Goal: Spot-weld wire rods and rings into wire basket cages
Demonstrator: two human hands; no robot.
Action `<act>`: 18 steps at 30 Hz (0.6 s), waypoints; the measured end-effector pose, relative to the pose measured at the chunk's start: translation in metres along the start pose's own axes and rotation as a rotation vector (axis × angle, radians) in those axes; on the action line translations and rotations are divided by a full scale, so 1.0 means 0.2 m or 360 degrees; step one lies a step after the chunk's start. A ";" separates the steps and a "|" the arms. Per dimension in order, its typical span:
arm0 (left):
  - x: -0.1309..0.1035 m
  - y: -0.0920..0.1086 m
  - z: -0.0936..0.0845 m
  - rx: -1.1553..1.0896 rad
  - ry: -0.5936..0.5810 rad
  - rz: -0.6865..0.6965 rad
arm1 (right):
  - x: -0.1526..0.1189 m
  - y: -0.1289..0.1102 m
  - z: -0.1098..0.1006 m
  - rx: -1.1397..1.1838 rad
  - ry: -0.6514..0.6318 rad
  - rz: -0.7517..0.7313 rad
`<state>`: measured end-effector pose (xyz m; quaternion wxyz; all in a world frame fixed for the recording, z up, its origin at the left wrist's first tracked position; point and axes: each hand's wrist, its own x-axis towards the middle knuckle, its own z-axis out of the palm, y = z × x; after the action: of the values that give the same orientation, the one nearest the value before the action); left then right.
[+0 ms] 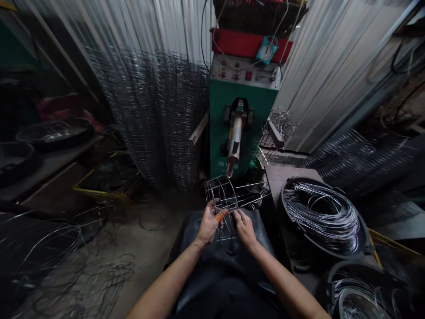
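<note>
A wire frame (234, 188) of curved and straight metal rods is held in front of me, above a dark apron (215, 270) on my lap. My left hand (208, 223) grips its near left side, with the fingers closed round the wires. Something orange covers or lies along the left thumb; I cannot tell which. On the right side of the same frame, my right hand (245, 226) pinches a wire. Just beyond the frame, the rod-like electrode arm (235, 139) of a green machine (219, 106) points down towards it.
Tall stacks of wire rings (181, 119) stand left of the machine. At right, a black tub (287, 212) of wire hoops rests on a board (279, 175), with a second tub (328, 283) nearer me. Loose wire pieces (89, 283) lie on the floor at left.
</note>
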<state>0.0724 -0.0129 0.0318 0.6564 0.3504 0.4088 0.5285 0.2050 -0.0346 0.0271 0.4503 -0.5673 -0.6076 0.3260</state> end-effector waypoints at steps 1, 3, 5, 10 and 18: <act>0.01 0.01 -0.01 -0.0036 0.0012 0.0007 | 0.01 -0.01 -0.04 -0.0122 -0.0081 -0.0075; 0.02 0.03 -0.03 -0.0101 0.0039 0.0013 | 0.04 -0.04 -0.14 -0.0381 -0.0134 -0.0228; 0.05 0.04 -0.05 -0.0139 0.0050 0.0003 | 0.11 -0.09 -0.25 -0.0588 0.0061 -0.0349; 0.13 0.05 -0.08 -0.0159 0.0068 0.0004 | 0.47 -0.15 -0.41 -0.1055 0.0380 -0.0747; 0.29 0.07 -0.07 -0.0243 0.0184 -0.0011 | 0.67 0.03 -0.35 -0.0687 -0.0401 -0.0711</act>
<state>0.0596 0.0461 0.0282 0.6582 0.2670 0.4058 0.5752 0.2783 0.0902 0.0715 0.3015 -0.4578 -0.8227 0.1506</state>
